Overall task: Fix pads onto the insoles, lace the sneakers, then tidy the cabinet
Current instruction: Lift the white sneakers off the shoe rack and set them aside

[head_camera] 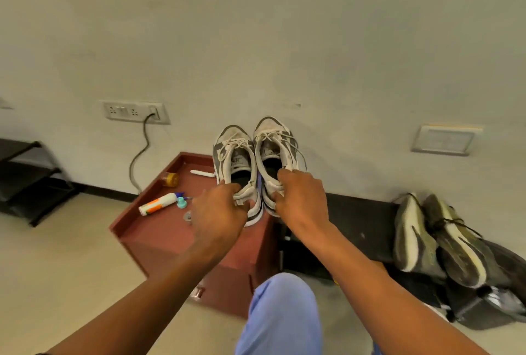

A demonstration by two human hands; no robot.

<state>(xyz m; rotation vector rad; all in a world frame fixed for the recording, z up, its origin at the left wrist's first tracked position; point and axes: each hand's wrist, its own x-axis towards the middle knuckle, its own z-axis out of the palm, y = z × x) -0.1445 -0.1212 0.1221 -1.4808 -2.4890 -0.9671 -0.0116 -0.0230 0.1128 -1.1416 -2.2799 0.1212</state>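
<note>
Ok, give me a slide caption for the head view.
Left hand and right hand each grip one grey-and-white laced sneaker above the reddish-brown cabinet.

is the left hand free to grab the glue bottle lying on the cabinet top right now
Probably not yet. The left hand grips the heel of the left sneaker, so it is occupied. The glue bottle lies uncovered just beside it on the cabinet top, so the path looks free once the sneaker is set down.

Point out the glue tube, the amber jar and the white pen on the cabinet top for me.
glue tube (pixel 160 203), head view, on the middle of its white and orange body.
amber jar (pixel 170 179), head view, on its side.
white pen (pixel 202 173), head view, on the middle of its barrel.
</note>
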